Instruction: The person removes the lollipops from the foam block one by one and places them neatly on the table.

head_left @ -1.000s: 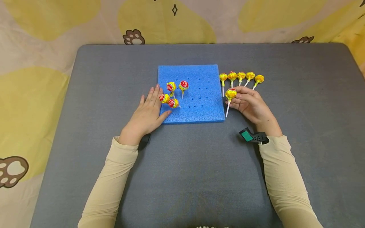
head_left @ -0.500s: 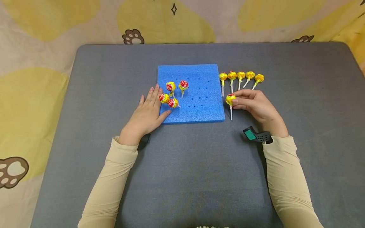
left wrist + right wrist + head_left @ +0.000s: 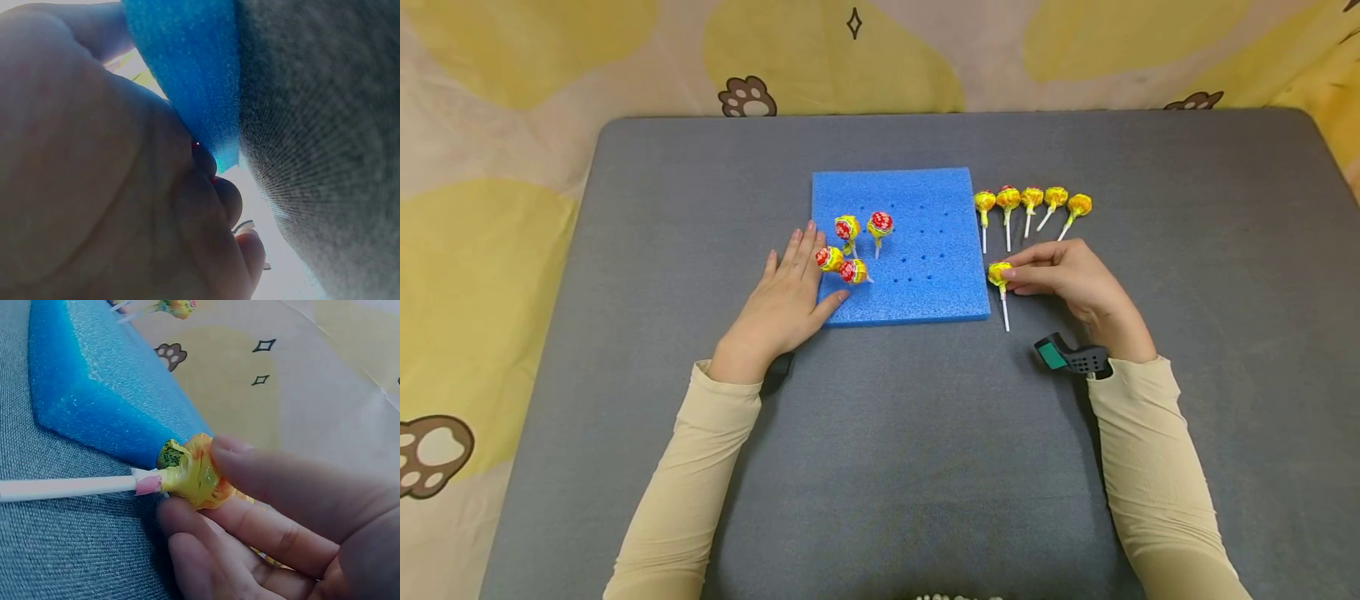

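Blue foam (image 3: 951, 292), cut as a flat block with small holes, lies on the grey table (image 3: 880, 450). The left hand (image 3: 782, 304) lies flat and grips nothing, its fingers straight along the left edge and its thumb over the near corner, probably to keep so light a block from sliding. The right hand (image 3: 1078, 279) pinches one lollipop (image 3: 997, 273) by its wrapped head, just beside the block's right edge; this leaves the stick free, pointing toward the person. Whether the stick's tip touches the table I cannot tell. Four lollipops (image 3: 881, 223) stand over the block's left part, heads up, seemingly kept there by the holes. Five more (image 3: 1032, 197) lie in a row beyond the right hand, heads away from the person, perhaps so each can be picked up singly.
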The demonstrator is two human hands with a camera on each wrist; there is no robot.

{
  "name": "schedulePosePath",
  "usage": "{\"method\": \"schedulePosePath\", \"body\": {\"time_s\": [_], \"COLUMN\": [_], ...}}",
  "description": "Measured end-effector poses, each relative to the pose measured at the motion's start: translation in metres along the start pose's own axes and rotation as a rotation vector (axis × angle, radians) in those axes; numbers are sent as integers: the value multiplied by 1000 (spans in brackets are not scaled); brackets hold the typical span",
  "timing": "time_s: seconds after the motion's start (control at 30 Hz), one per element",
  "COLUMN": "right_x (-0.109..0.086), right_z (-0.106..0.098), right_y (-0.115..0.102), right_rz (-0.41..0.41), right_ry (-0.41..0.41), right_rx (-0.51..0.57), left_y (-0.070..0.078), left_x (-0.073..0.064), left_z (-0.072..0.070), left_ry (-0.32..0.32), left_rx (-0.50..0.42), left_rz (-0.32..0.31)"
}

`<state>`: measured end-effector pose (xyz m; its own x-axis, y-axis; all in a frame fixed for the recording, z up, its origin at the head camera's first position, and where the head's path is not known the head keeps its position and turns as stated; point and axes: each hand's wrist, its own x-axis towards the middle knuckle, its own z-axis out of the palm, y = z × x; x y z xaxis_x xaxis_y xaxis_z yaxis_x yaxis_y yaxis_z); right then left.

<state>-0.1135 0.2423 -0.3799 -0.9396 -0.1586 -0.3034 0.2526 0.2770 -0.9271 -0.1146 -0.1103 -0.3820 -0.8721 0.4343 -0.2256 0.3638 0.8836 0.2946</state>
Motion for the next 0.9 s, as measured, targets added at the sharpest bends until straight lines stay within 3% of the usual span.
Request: {"method": "schedulePosePath", "body": {"time_s": [0.53, 0.9], "right_x": [0, -1], "right_z": [0, -2], "right_y": [2, 0], "right_rz": [-1, 5], "right_ry": [61, 53], "right_rx": [-163, -169], "left_y": [-1, -1], "left_x": [-1, -2], "left_z": [0, 0], "left_ry": [-8, -5], "left_rx": [1, 0], "left_rz": [-7, -6]}}
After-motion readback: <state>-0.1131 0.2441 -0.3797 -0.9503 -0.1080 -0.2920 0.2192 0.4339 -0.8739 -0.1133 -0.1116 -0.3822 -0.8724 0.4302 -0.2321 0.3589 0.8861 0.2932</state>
